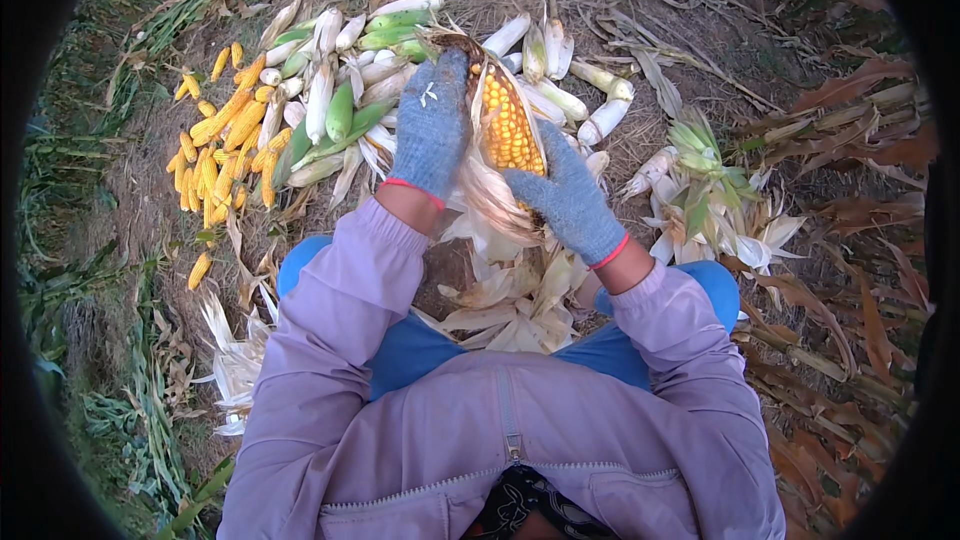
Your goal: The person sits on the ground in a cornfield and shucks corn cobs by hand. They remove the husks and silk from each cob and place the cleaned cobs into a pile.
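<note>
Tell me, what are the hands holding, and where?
A corn cob: the left hand grips its upper husk, the right hand its lower husk.

A corn cob [507, 125] with yellow kernels is held between the two gloved hands, its dry husk [490, 202] partly peeled back and hanging down. The left hand [432, 127], in a grey-blue knitted glove, is closed around the upper left side of the cob. The right hand [568, 202], gloved the same, is placed at the lower right side, on the husk. Behind the hands a heap of unhusked cobs [340, 90] is seen on the ground. To the left of it, husked yellow cobs [222, 145] are laid in a pile. Loose pale husks [510, 305] lie between the knees, apparently touching the blue trousers [415, 352].
</note>
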Available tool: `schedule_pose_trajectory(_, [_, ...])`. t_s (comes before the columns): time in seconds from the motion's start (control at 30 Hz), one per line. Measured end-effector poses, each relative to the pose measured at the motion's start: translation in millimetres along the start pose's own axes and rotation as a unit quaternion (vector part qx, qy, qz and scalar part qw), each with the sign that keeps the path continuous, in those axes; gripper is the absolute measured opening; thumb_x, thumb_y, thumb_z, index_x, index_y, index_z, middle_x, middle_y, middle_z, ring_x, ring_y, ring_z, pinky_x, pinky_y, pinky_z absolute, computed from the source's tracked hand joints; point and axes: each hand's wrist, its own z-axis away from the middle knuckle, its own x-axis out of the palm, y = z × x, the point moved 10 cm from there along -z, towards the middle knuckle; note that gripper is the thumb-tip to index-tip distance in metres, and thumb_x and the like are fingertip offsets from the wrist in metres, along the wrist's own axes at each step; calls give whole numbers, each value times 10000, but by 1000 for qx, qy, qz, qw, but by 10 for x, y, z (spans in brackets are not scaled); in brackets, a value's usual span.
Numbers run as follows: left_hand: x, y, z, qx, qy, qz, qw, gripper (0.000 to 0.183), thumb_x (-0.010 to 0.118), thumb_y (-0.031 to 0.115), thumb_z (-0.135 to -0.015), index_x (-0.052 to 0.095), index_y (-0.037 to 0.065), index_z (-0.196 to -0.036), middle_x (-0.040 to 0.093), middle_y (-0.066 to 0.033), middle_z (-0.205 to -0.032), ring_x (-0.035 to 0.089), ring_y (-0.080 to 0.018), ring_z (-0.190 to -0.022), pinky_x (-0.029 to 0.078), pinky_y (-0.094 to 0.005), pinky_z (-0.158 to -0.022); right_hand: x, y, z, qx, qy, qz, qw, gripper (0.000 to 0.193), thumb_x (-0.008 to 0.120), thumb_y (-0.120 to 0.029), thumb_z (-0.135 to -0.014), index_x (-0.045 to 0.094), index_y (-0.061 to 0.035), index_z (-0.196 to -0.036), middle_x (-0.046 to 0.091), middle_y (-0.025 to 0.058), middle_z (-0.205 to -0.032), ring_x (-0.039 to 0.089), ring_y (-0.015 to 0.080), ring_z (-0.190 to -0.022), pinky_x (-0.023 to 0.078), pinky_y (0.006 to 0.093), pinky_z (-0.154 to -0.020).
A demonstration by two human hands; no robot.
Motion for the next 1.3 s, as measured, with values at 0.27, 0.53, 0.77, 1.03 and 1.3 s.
schedule_pose_trajectory(0.27, [204, -72, 174, -236, -3, 555, 798, 339, 468, 289, -1068, 582, 75, -1305, 623, -43, -1186, 613, -139, -1044, 527, -308, -902, -22, 218, 61, -109, -89, -24, 990, 579, 561, -139, -971, 367, 60, -1479, 378, 256, -1532, 361, 324, -1441, 278, 360, -1193])
schedule_pose_trajectory(0.53, [-264, 172, 28, 50, -32, 41, 997, 294, 481, 161, -1037, 595, 15, -1265, 644, -147, -1128, 626, -261, -1016, 509, -352, -940, -86, -96, -38, -21, -72, 26, 997, 740, 688, -268, -890, 373, 50, -1479, 464, 242, -1471, 425, 300, -1398, 313, 373, -1168])
schedule_pose_trajectory(0.77, [71, -382, 248, -354, 55, 515, 779, 252, 539, 283, -1040, 643, 77, -1139, 672, -77, -1080, 669, -160, -919, 580, -308, -753, 65, -140, -161, -48, -75, -16, 996, 728, 673, -267, -926, 340, 31, -1499, 460, 218, -1467, 434, 276, -1383, 338, 373, -1150])
schedule_pose_trajectory(1.03, [122, -250, 302, -316, 87, 570, 753, 309, 537, 275, -1042, 610, 30, -1215, 677, -85, -1045, 685, -182, -870, 579, -320, -721, 192, 74, -158, 35, -17, -21, 999, 934, 714, -422, -897, 240, 110, -1500, 442, 274, -1455, 452, 301, -1365, 383, 383, -1108])
schedule_pose_trajectory(1.3, [249, 143, 139, -118, -33, 593, 796, 318, 476, 287, -1066, 599, 33, -1213, 667, -95, -1136, 659, -226, -1029, 562, -425, -889, -241, 113, -136, -14, 125, -276, 953, 504, 613, -390, -980, 517, -69, -1356, 602, 103, -1296, 626, 224, -1149, 530, 378, -953])
